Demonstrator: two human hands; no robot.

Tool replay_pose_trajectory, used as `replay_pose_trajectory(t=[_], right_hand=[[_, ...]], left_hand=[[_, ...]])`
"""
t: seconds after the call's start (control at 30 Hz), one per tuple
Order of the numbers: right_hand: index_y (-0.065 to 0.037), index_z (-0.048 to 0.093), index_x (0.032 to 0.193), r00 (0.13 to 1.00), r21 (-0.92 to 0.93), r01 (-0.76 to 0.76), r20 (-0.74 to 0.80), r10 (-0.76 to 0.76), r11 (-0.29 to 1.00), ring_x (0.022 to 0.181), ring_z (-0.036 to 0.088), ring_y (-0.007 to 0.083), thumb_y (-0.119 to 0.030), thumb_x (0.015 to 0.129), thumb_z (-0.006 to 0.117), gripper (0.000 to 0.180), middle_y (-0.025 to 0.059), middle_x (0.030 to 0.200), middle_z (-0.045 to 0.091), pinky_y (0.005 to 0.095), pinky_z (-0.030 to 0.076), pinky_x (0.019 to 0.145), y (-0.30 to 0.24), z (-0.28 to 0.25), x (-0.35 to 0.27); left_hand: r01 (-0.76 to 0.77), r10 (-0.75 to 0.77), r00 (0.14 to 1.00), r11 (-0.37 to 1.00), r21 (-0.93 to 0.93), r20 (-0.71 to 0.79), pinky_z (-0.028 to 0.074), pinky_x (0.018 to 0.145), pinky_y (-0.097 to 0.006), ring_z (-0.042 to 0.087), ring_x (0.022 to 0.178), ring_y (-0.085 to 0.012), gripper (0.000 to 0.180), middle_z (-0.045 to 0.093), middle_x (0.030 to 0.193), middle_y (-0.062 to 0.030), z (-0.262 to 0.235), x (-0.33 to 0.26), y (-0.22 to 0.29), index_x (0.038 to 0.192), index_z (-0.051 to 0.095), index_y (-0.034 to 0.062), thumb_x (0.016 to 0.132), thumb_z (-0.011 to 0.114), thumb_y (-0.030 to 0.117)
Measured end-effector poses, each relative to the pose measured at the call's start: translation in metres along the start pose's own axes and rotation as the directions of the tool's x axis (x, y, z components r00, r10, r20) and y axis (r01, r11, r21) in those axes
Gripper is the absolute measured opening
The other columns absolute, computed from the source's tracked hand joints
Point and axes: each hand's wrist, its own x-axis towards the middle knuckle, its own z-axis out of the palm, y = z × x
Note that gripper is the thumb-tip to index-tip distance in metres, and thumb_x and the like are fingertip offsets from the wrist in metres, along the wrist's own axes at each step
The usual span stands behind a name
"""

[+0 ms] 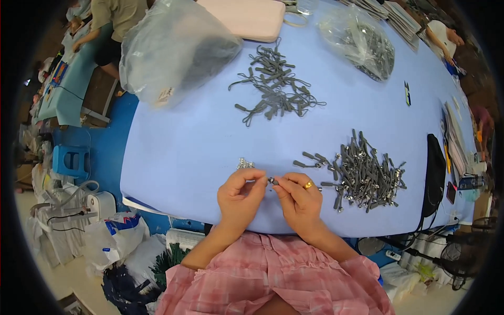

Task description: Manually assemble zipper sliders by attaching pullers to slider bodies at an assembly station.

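Observation:
My left hand point(240, 195) and my right hand point(301, 202) meet at the table's near edge, fingertips almost touching. Between them they pinch a small dark grey zipper pull point(272, 181) with a shiny metal bit on it; fingers cover most of it. A ring sits on a finger of my right hand. Just beyond my left hand lies a small heap of silver metal pieces point(245, 163). To the right is a big pile of grey zipper pulls with silver metal ends point(367, 176). Farther off, looped grey cord pulls without metal point(278, 84) lie loosely heaped.
A large cloudy plastic bag point(176, 52) stands at the far left, beside a pale pink case point(247, 18). Another clear bag point(362, 42) holds dark pieces. On the right lie a small cutter point(407, 93) and a black pouch point(433, 173). Other people work at the far sides.

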Motion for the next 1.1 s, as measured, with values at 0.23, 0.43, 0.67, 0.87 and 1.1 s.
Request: replay_pose_trajectory(t=[0.23, 0.43, 0.67, 0.87, 1.1], right_hand=[[-0.004, 0.063, 0.087, 0.963, -0.366, 0.253, 0.183, -0.198, 0.895, 0.066, 0.057, 0.0199, -0.005, 0.068, 0.066, 0.019, 0.0063, 0.077, 0.057, 0.0294, 0.047, 0.051, -0.005, -0.006, 0.012], [-0.004, 0.061, 0.081, 0.895, -0.419, 0.362, 0.404, -0.186, 0.832, 0.065, 0.054, 0.0204, -0.005, 0.065, 0.059, 0.016, 0.0061, 0.072, 0.052, 0.0311, 0.045, 0.050, -0.008, -0.013, 0.024], [-0.005, 0.057, 0.073, 0.891, -0.365, 0.354, 0.411, -0.192, 0.861, 0.063, 0.055, 0.0211, -0.009, 0.071, 0.060, 0.005, 0.0062, 0.071, 0.052, 0.0321, 0.045, 0.048, -0.004, -0.015, 0.026], [-0.005, 0.058, 0.077, 0.878, -0.146, 0.151, 0.474, -0.065, 0.978, 0.065, 0.058, 0.0245, -0.013, 0.075, 0.064, 0.010, 0.0080, 0.075, 0.058, 0.0349, 0.046, 0.051, 0.008, -0.022, 0.024], [-0.002, 0.061, 0.088, 0.891, 0.184, -0.286, 0.412, 0.190, 0.941, 0.071, 0.059, 0.0279, -0.017, 0.078, 0.065, 0.019, 0.0144, 0.073, 0.059, 0.0347, 0.047, 0.061, 0.000, -0.016, 0.021]], left_hand=[[-0.194, 0.167, 0.973, 0.966, 0.172, 0.157, 0.048, 0.064, -0.023, 0.060, 0.074, -0.0125, 0.013, 0.061, 0.083, -0.0065, -0.008, 0.005, -0.002, 0.091, 0.062, -0.0017, 0.079, 0.058, -0.006], [-0.508, 0.473, 0.854, 0.671, 0.540, 0.217, 0.049, 0.062, -0.026, 0.062, 0.072, -0.0190, 0.016, 0.063, 0.081, -0.0118, -0.002, 0.002, 0.005, 0.087, 0.063, 0.0000, 0.074, 0.060, -0.008], [-0.475, 0.416, 0.880, 0.749, 0.461, 0.231, 0.050, 0.062, -0.027, 0.062, 0.069, -0.0200, 0.017, 0.064, 0.081, -0.0113, -0.004, 0.004, 0.010, 0.087, 0.063, 0.0004, 0.074, 0.058, -0.009], [-0.271, 0.183, 0.924, 0.932, 0.239, 0.335, 0.050, 0.063, -0.024, 0.062, 0.072, -0.0160, 0.017, 0.064, 0.084, -0.0095, -0.014, 0.012, 0.011, 0.087, 0.063, 0.0004, 0.074, 0.056, -0.010], [-0.208, 0.129, 0.931, 0.957, 0.204, 0.341, 0.050, 0.063, -0.027, 0.062, 0.074, -0.0187, 0.023, 0.063, 0.082, -0.0084, -0.012, 0.006, 0.004, 0.091, 0.062, 0.0034, 0.073, 0.058, -0.009]])
